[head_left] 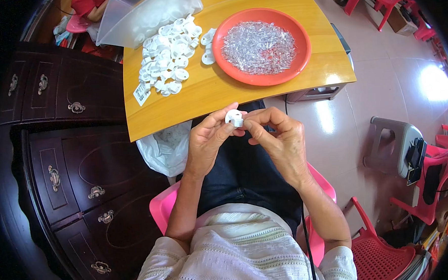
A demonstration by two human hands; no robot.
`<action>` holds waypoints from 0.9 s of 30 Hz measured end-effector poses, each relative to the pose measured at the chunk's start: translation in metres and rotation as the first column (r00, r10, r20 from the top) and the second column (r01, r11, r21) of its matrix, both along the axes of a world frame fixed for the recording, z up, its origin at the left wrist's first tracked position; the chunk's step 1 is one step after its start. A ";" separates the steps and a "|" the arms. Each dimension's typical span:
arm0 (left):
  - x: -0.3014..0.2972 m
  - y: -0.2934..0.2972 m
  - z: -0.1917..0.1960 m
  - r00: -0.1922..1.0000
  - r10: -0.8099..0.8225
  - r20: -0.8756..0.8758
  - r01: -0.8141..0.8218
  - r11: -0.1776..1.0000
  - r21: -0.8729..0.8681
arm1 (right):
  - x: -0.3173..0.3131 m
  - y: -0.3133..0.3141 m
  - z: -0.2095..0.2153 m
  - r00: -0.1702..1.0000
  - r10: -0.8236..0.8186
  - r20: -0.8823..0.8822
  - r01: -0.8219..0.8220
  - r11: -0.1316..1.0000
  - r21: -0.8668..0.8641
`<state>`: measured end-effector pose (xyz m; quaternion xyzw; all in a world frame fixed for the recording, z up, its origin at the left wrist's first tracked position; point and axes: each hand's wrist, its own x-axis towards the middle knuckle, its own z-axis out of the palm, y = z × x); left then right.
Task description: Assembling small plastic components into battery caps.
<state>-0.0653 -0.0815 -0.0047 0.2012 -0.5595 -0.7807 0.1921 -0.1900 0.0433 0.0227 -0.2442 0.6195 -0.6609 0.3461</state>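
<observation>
At the frame's centre, the left hand (207, 141) and right hand (280, 139) both pinch a small round white plastic piece (233, 117); similar glossy pieces (169, 56) heap on the wooden table (181, 104) at upper left.

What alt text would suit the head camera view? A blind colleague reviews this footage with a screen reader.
Both hands, left hand and right hand, pinch a small white plastic part above the person's lap. Ahead, a wooden table holds a heap of similar white parts and a red plate of tiny clear pieces.
</observation>
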 end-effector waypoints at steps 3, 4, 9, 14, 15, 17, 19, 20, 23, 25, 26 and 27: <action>0.001 0.000 -0.001 1.000 0.002 0.006 -0.002 1.000 0.004 | 0.001 -0.001 -0.004 1.000 -0.008 -0.028 0.007 0.999 -0.036; 0.001 0.000 -0.001 1.000 0.005 0.013 -0.005 1.000 0.003 | 0.001 0.000 -0.004 1.000 -0.008 -0.028 0.007 0.999 -0.036; -0.001 0.001 0.001 1.000 0.009 -0.006 -0.009 1.000 -0.011 | 0.001 0.000 -0.004 0.999 -0.022 -0.024 0.021 0.999 -0.026; 0.000 0.000 0.001 1.000 0.007 -0.015 -0.008 0.997 -0.077 | 0.001 0.000 -0.004 1.000 -0.022 -0.004 0.023 1.000 0.005; 0.000 0.000 0.001 1.000 0.012 -0.017 -0.014 0.997 -0.081 | 0.001 0.000 -0.003 1.000 -0.019 0.010 0.019 1.000 0.014; 0.001 0.000 0.002 1.000 0.018 -0.019 -0.020 0.996 -0.085 | 0.000 0.001 -0.004 1.000 -0.016 0.004 0.016 1.000 0.001; 0.001 0.000 0.002 0.999 0.023 -0.027 -0.025 0.996 -0.080 | 0.000 0.001 -0.006 1.000 -0.013 -0.002 0.013 1.000 -0.012; 0.001 0.000 0.002 0.999 0.023 -0.026 -0.025 0.996 -0.080 | 0.000 0.001 -0.007 1.000 -0.010 -0.009 0.010 1.000 -0.023; 0.002 -0.002 0.001 0.999 0.029 -0.013 -0.031 0.991 -0.134 | 0.001 0.000 -0.001 0.999 -0.015 0.043 0.016 1.000 -0.026; 0.001 -0.002 0.001 0.999 0.008 -0.040 -0.015 0.984 -0.178 | 0.001 0.000 0.001 0.995 -0.025 0.098 0.027 1.000 -0.015; 0.001 -0.002 0.002 0.999 0.008 -0.041 -0.015 0.984 -0.178 | 0.000 -0.001 0.001 0.994 -0.025 0.107 0.027 0.999 -0.017; 0.000 -0.002 0.003 0.999 0.011 -0.039 -0.017 0.985 -0.173 | 0.000 0.000 0.000 0.993 -0.026 0.116 0.028 0.999 -0.020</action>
